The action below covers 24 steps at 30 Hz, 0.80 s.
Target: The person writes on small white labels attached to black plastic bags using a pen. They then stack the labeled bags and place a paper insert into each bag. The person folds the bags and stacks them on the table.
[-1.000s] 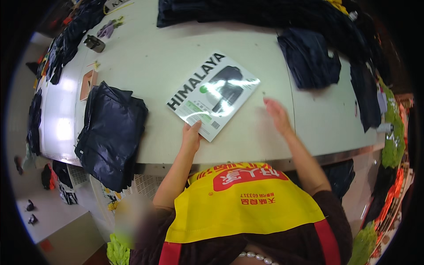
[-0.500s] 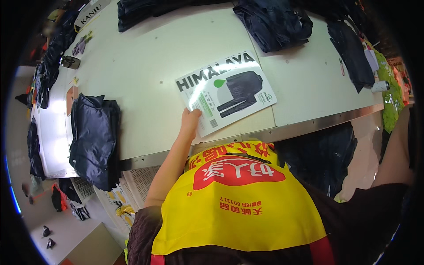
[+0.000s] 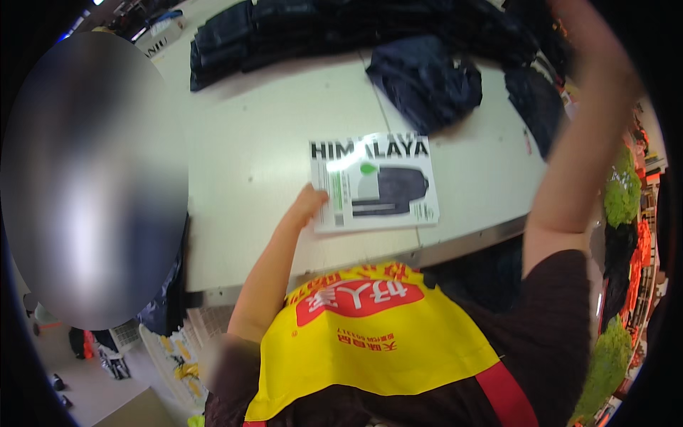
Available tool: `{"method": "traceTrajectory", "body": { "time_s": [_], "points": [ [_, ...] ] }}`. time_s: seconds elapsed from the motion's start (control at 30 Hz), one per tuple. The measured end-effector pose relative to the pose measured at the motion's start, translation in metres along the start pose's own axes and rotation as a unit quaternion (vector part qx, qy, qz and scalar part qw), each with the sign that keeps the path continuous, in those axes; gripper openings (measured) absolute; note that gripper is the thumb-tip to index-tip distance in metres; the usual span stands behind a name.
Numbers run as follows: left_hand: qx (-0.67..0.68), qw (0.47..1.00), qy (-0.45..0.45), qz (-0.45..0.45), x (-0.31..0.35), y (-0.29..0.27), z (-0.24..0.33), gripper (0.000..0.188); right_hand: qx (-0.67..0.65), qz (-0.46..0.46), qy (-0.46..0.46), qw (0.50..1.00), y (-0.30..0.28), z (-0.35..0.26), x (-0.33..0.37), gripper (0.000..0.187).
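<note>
A white printed card (image 3: pixel 373 213) with a dark jacket pictured on it and a green drop lies near the table's front edge. My left hand (image 3: pixel 308 203) pinches its left edge, with the thumb on top and the other fingers mostly hidden. Raised at the upper right, well away from the card, is my right hand (image 3: pixel 585 28). Motion smears it and its fingers cannot be made out. Beyond the card sits a crumpled bundle of dark fabric (image 3: pixel 427 82).
Folded dark garments (image 3: pixel 306 32) are stacked along the far side of the white table (image 3: pixel 249 142). Another dark garment (image 3: pixel 533 107) lies at the right, beside my raised forearm. A large blurred patch covers the left side. Green material (image 3: pixel 622 188) hangs off to the right.
My right arm has swung up and forward from the right edge. The card, still held by my left hand, has turned to lie nearly square. The view has shifted, and a blurred patch now covers the left.
</note>
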State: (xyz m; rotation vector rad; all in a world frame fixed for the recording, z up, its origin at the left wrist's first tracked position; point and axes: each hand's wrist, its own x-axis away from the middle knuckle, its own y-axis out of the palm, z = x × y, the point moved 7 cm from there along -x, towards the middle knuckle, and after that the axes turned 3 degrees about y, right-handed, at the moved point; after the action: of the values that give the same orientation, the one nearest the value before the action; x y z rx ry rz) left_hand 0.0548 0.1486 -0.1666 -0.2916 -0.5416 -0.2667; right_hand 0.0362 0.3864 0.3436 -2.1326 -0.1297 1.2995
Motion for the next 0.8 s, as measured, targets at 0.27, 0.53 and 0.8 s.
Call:
{"method": "traceTrajectory", "body": {
  "time_s": [0.27, 0.53, 0.8],
  "points": [
    [0.022, 0.998, -0.029, -0.059, 0.01, 0.044, 0.039, 0.042, 0.495, -0.231, 0.154, 0.823, 0.19, 0.229, 0.206, 0.049],
    [0.017, 0.999, 0.042, 0.021, -0.007, 0.069, 0.053, 0.052, 0.526, -0.344, 0.299, 0.718, 0.185, 0.303, 0.275, 0.064],
    [0.019, 0.961, 0.221, 0.166, 0.042, 0.019, 0.022, 0.071, 0.114, -0.353, 0.175, 0.912, 0.239, 0.074, 0.309, 0.074]
  ]
}}
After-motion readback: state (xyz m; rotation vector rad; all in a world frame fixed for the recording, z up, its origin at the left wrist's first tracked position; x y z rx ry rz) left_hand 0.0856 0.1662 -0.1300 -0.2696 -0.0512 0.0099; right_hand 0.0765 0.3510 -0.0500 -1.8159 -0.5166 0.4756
